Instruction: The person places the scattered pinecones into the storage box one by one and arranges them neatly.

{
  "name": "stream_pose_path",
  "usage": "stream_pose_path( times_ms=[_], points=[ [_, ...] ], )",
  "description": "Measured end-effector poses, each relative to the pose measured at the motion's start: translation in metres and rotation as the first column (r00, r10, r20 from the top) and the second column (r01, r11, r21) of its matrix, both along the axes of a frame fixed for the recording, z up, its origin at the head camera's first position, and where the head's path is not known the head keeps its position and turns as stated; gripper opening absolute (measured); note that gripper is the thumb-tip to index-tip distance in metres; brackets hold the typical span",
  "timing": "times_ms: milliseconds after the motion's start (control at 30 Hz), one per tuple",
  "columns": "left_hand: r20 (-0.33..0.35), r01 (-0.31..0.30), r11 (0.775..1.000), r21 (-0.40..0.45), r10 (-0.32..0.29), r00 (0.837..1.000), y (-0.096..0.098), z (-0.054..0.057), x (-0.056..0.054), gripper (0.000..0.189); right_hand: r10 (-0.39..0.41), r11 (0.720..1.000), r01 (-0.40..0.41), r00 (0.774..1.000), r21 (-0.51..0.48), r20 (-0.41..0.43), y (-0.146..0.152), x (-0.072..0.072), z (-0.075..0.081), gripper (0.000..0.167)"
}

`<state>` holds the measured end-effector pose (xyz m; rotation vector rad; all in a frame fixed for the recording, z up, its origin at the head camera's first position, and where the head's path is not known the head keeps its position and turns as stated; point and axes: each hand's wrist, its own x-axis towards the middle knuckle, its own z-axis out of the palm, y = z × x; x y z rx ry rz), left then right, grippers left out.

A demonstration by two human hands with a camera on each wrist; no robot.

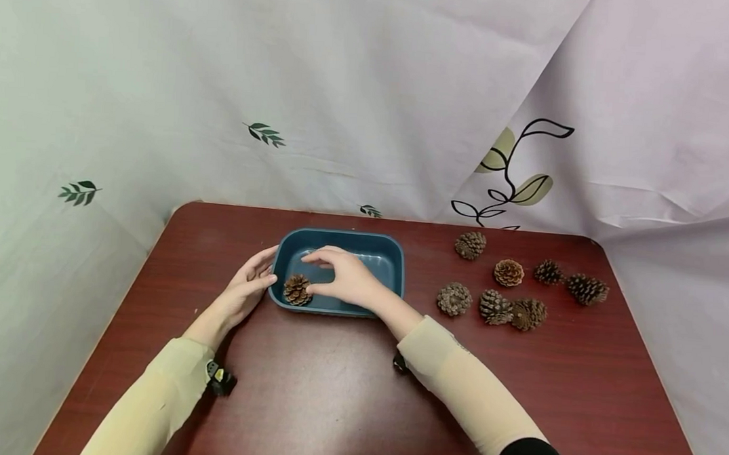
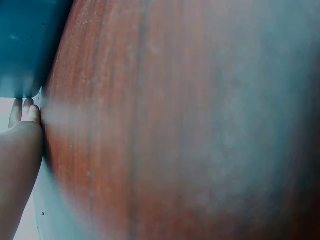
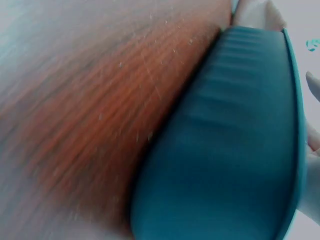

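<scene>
A dark blue rectangular tub [image 1: 364,239] stands on the table, with one brown pine cone [image 1: 297,290] in its near left corner. My left hand [image 1: 249,283] rests against the tub's left end, its thumb at the rim and its fingers along the outer wall. In the left wrist view, the fingertips [image 2: 33,113] meet the tub's side. Over the inside of the tub is my right hand [image 1: 347,277], thumb and fingers spread apart with nothing between them. Its thumb tip is right beside the pine cone. The right wrist view mostly shows the tub's outer wall [image 3: 215,150].
Several loose pine cones [image 1: 454,299] lie on the right part of the reddish-brown table [image 1: 308,388]. One cone [image 1: 470,246] is near the back edge. A pale cloth [image 1: 357,105] with leaf prints hangs behind the table.
</scene>
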<state>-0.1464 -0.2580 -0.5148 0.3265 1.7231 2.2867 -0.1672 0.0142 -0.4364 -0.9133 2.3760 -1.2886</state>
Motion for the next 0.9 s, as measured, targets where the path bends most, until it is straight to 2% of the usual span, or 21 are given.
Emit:
stream_pose_path(
  times_ms=[200,367,567,900],
  points=[
    [-0.014,0.006,0.999,0.033,-0.005,1.0,0.001,0.0,0.0,0.06,-0.048,0.997,0.044,0.997,-0.057,-0.06,0.026,0.009,0.009,0.051],
    [-0.014,0.003,1.0,0.025,-0.003,1.0,0.0,0.0,0.0,0.06,-0.091,0.99,0.077,0.989,-0.12,-0.115,0.047,0.015,0.014,0.049],
    [-0.015,-0.001,1.0,0.015,0.001,1.0,-0.001,0.0,0.001,0.06,-0.155,0.975,0.133,0.981,-0.177,-0.116,0.071,0.022,0.018,0.048],
    [-0.012,0.001,1.0,0.007,-0.001,1.0,0.001,0.0,0.0,0.061,-0.256,0.95,0.228,0.96,-0.215,-0.114,0.111,0.029,0.022,0.047]
  ],
)
